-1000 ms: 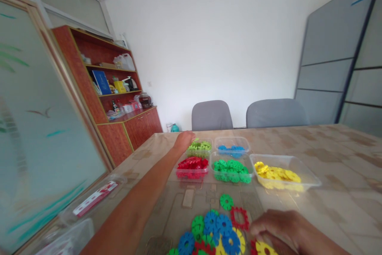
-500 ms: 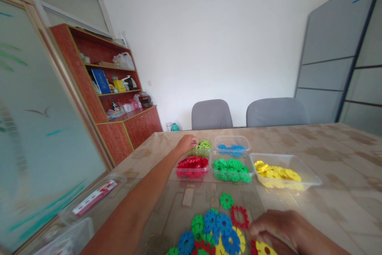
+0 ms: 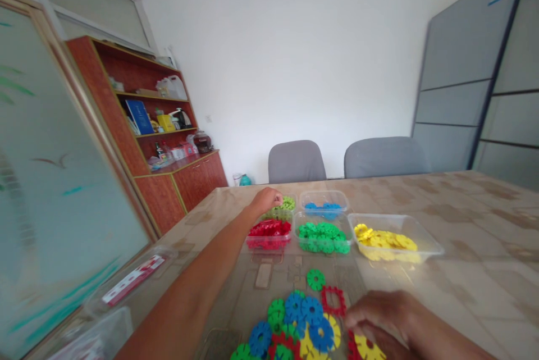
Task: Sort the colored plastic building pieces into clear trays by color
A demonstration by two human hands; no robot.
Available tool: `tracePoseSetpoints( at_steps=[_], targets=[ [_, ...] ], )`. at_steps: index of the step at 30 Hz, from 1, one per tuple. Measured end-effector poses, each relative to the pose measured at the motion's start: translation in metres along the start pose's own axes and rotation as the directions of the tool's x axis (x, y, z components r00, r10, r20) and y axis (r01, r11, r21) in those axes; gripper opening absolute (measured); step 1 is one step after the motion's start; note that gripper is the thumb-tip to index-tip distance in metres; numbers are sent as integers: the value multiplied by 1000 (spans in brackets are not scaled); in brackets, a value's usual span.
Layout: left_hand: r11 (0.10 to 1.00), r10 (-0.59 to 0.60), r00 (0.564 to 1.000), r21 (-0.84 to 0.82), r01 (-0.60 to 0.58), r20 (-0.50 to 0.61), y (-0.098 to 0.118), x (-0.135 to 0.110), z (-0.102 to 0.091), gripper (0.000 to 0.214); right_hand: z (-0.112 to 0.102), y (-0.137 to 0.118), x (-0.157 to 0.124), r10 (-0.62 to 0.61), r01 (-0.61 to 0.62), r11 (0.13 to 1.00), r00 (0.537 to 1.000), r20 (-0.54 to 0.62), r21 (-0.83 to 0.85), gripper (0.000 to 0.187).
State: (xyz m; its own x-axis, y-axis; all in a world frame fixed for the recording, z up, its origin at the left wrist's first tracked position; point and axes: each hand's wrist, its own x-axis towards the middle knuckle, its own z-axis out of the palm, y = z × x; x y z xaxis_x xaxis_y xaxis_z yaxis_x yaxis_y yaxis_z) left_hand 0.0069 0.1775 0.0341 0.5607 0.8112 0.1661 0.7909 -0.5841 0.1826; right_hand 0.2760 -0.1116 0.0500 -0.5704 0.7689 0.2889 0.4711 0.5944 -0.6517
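My left hand [image 3: 266, 200] reaches far across the table and hovers over the clear tub of light green discs [image 3: 287, 204], its fingers curled; whether it holds a disc is hidden. My right hand [image 3: 381, 318] rests near the table's front edge with fingers bent onto a yellow disc [image 3: 367, 347]. A pile of blue, green, red and yellow snowflake discs [image 3: 300, 323] lies left of that hand, with a red square frame piece [image 3: 334, 300] and a lone green disc [image 3: 315, 279] beside it.
Clear tubs hold red discs [image 3: 269, 234], green discs [image 3: 322, 235], blue discs [image 3: 323, 207] and yellow discs [image 3: 387, 241]. Two grey chairs [image 3: 297, 161] stand behind the table. A clear lidded box [image 3: 132, 277] lies at the left edge; a red-brown shelf cabinet [image 3: 155, 141] stands beyond.
My left hand has moved slightly right, over the light green tub. The camera has tipped a little, so the pile sits higher in view. My right hand stays on the yellow disc.
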Motion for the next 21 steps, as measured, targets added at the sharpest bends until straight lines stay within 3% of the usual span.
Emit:
tracePoseSetpoints(
  at_steps=[8, 13, 17, 21],
  targets=[
    [999, -17, 996, 39, 21, -87, -3, -17, -5, 26, -7, 5, 0, 22, -25, 999, 998, 63, 43, 35],
    [1000, 13, 990, -23, -16, -137, 10, -37, -18, 21, -7, 6, -2, 46, -51, 997, 995, 84, 55, 30],
    [989, 81, 992, -119, -93, -102, 40, -85, -29, 18, -10, 4, -5, 45, -48, 999, 990, 136, 21, 30],
    [968, 135, 991, -217, -127, 20, 76, -157, -41, 19, -11, 5, -10, 67, -59, 997, 968, 243, -41, 31]
  ],
)
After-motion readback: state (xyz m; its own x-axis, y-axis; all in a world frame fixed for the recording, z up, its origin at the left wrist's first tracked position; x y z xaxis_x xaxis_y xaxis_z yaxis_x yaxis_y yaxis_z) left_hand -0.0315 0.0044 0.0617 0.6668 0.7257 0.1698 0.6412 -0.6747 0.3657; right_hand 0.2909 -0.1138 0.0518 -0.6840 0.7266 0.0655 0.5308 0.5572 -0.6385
